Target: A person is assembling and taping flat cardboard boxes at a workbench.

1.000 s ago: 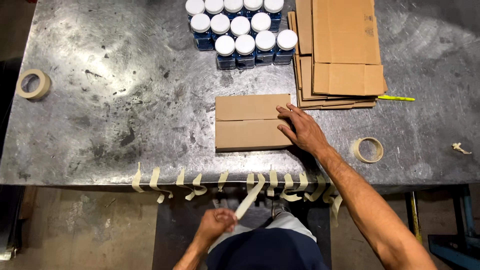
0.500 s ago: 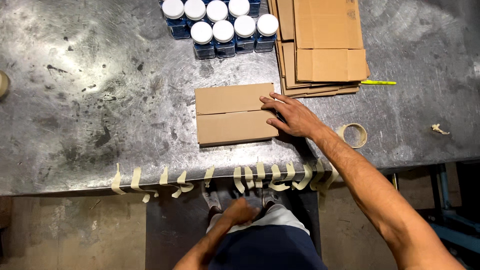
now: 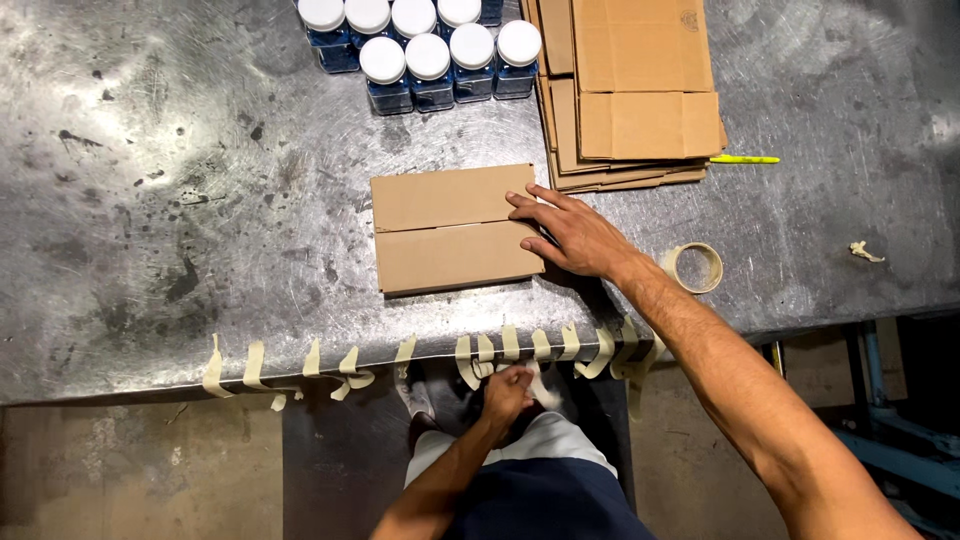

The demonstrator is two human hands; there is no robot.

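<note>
While right hand (image 3: 580, 238) pins folded box (image 3: 455, 228), left hand (image 3: 507, 392) pinches edge tape strip (image 3: 540, 388)

Two bare arms and dark clothes, seen from above

Both forearms are bare, with no sleeves, gloves, watch or rings visible. Below the metal table (image 3: 150, 200) edge there are a dark navy garment, light grey trousers and dark shoes.

Bare table (image 3: 180, 200) left of folded box (image 3: 455, 228); jars (image 3: 430, 55), cardboard stack (image 3: 635, 95) seemingly block far side
</note>
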